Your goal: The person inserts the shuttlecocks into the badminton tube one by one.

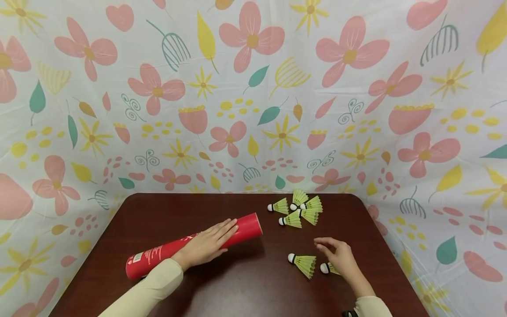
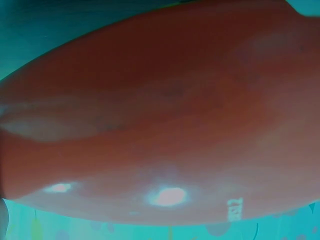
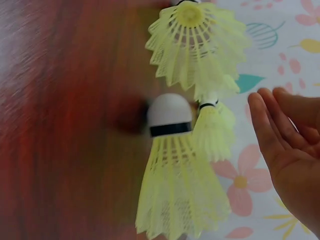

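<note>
A red shuttlecock tube (image 1: 158, 257) lies slantwise on the left half of the table. My left hand (image 1: 210, 242) rests across the tube with its fingers outstretched; the left wrist view is filled by the tube's red side (image 2: 150, 150). Over the right part of the table is my right hand (image 1: 340, 257), fingers slightly bent and nothing held. Just below it, a yellow shuttlecock (image 1: 326, 268) is partly hidden by this hand. Another shuttlecock (image 1: 305, 264) lies a little to the left. In the right wrist view, the right hand (image 3: 292, 135) appears beside several shuttlecocks (image 3: 172, 185).
Toward the table's back edge, several more yellow shuttlecocks (image 1: 292, 219) with white heads lie in a loose cluster, one (image 1: 280, 206) slightly apart on the left. Behind the dark brown table (image 1: 245, 290) hangs a flower-patterned cloth (image 1: 237, 171), which also runs along both sides.
</note>
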The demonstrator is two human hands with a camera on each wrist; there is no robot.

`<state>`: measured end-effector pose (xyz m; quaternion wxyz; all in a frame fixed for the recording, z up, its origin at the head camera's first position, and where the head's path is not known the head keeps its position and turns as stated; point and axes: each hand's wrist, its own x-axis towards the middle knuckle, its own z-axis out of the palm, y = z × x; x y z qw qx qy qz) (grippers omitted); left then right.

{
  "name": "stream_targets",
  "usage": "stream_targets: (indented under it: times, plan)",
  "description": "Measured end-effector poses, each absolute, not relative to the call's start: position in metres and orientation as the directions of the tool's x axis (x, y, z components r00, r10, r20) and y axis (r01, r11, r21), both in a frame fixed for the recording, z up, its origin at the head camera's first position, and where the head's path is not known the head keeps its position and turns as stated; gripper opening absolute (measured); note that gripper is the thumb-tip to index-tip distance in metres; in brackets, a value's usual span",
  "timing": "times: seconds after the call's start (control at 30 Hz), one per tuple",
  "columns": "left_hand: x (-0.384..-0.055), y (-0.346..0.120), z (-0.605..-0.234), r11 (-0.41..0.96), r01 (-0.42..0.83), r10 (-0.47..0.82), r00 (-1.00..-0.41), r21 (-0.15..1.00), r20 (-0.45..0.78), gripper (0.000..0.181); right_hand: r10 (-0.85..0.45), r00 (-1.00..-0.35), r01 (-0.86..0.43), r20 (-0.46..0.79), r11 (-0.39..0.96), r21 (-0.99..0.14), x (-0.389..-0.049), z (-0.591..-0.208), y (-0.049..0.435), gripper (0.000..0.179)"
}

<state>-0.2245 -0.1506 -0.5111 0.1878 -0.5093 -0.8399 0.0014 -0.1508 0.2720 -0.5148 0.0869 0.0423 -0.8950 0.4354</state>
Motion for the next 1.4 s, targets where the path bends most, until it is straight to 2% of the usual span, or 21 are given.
stream_targets:
  times: [0.23, 0.43, 0.7, 1.17, 1.4]
  plan:
    - [-0.225, -0.150, -0.513, 0.478, 0.855, 0.854, -0.400, -0.200, 0.332, 0.098, -0.191, -0.980, -0.157, 0.055, 0.574, -0.804, -0.148, -0.522, 0.282, 0.025]
    - [-0.224, -0.150, -0.513, 0.475, 0.862, 0.858, -0.408, -0.179, 0.313, 0.098, -0.259, -0.963, -0.218, 0.068, 0.608, -0.763, -0.151, -0.530, 0.282, 0.024]
    - [-0.223, -0.151, -0.513, 0.489, 0.856, 0.853, -0.430, -0.167, 0.295, 0.096, -0.209, -0.963, -0.268, 0.172, 0.647, -0.714, -0.158, -0.537, 0.270, 0.013]
    - [-0.223, -0.153, -0.514, 0.475, 0.863, 0.855, -0.407, -0.172, 0.321, 0.097, -0.067, -0.912, -0.359, 0.404, 0.608, -0.708, -0.167, -0.543, 0.250, 0.012]
    - [-0.222, -0.153, -0.516, 0.483, 0.859, 0.853, -0.417, -0.170, 0.315, 0.097, 0.035, -0.933, -0.274, 0.358, 0.577, -0.770, -0.175, -0.536, 0.239, 0.010]
